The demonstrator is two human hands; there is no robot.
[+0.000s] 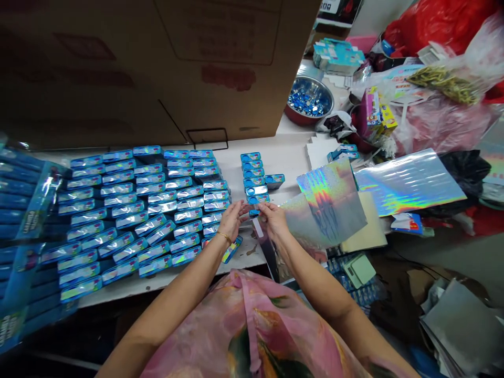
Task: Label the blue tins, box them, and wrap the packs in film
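Both hands meet in front of me at the near end of a short column of small blue boxes [252,173]. My left hand [233,218], with a thin bracelet at the wrist, has its fingers bent together on something small and clear. From the other side, my right hand [274,218] pinches at the same spot; what lies between the fingertips is too small to name. A single blue box [274,181] stands beside the column. Rows of blue boxes with shiny tops [149,197] cover the table to the left. Holographic sheets [334,205] lie just right of my right hand.
A large cardboard box [149,73] rises behind the rows. At the back right, a metal bowl [309,100] holds blue and silver pieces. Plastic bags [444,115] and another holographic sheet [413,181] crowd the right. Blue packages [23,236] are stacked at far left.
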